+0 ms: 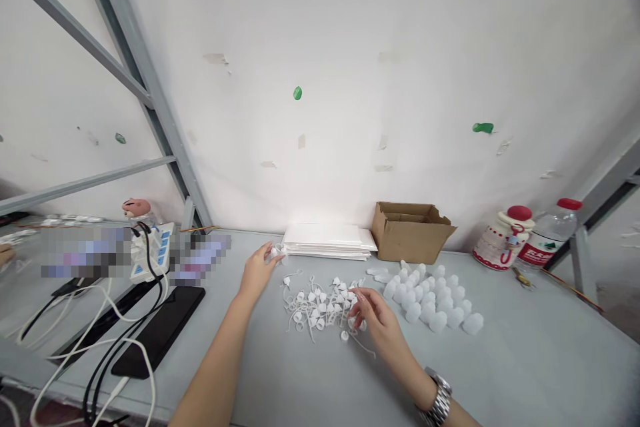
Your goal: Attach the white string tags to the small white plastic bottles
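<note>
My left hand (pixel 257 272) reaches to the left end of a white stack of flat sheets (pixel 325 241). Its thumb and fingers are apart around small white pieces (pixel 277 251), touching or almost touching them. My right hand (pixel 374 315) is at the right edge of a pile of small white caps with thin cords (pixel 315 307). Its fingers are curled down among the caps, and what lies between the fingertips is hidden. One cap (pixel 345 335) sits just below these fingers. To the right of that hand stand several frosted, rounded plastic pieces (pixel 428 300).
An open cardboard box (pixel 413 237) stands against the wall. A decorated bottle (pixel 503 240) and a red-capped water bottle (pixel 553 233) are at the far right. On the left lie a black phone (pixel 160 330), a power strip (pixel 153 250) and tangled cables. Metal frame bars (pixel 145 73) rise there.
</note>
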Available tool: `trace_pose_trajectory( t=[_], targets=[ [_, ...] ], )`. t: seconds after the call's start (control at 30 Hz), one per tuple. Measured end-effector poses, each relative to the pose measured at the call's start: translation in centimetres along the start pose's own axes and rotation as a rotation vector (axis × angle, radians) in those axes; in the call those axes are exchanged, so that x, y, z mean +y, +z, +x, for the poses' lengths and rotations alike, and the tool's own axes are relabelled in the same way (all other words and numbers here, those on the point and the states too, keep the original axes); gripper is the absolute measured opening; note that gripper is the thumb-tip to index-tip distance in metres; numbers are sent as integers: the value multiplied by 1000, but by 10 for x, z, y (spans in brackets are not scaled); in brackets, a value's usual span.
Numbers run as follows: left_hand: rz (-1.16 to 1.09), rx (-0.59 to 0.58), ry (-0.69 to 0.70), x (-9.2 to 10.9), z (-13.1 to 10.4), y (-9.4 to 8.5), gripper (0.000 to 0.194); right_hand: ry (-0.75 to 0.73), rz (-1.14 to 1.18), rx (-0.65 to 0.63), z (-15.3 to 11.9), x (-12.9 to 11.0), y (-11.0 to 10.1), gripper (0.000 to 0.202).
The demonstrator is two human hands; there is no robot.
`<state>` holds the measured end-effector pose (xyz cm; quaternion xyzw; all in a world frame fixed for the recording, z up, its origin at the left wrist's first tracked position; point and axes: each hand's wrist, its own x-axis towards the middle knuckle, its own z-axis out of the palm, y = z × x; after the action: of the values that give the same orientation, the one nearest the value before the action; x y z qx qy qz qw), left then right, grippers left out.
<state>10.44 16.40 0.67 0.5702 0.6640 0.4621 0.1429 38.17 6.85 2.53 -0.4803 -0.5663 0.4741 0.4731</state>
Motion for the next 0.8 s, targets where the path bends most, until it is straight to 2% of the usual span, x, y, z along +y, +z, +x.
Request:
trace_pose_trajectory(
  t=[0.2, 0.3, 0.4, 0.5, 0.57, 0.73, 0.8],
  targets=[
    [142, -9, -29, 11, -4, -4, 55, -24, -25, 1, 1, 0, -3, 40],
    [176, 36, -21, 15, -6, -7, 56, -72, -139, 60, 6, -4, -14, 38],
    [198, 185, 72, 22, -8, -10, 55, -173, -391, 225, 15, -6, -35, 35],
    [152, 295, 219, 31, -12, -10, 45, -322, -791, 396, 26, -3, -57, 35],
    [107, 224, 297, 39, -16, -7, 38, -356, -1025, 447, 31, 2, -68, 34],
    [106, -233, 389, 57, -32, 8, 27, -369, -1297, 440, 35, 17, -75, 27],
    [115, -361, 383, 61, -38, 13, 25, -363, -1345, 425, 34, 19, -74, 25]
  ],
)
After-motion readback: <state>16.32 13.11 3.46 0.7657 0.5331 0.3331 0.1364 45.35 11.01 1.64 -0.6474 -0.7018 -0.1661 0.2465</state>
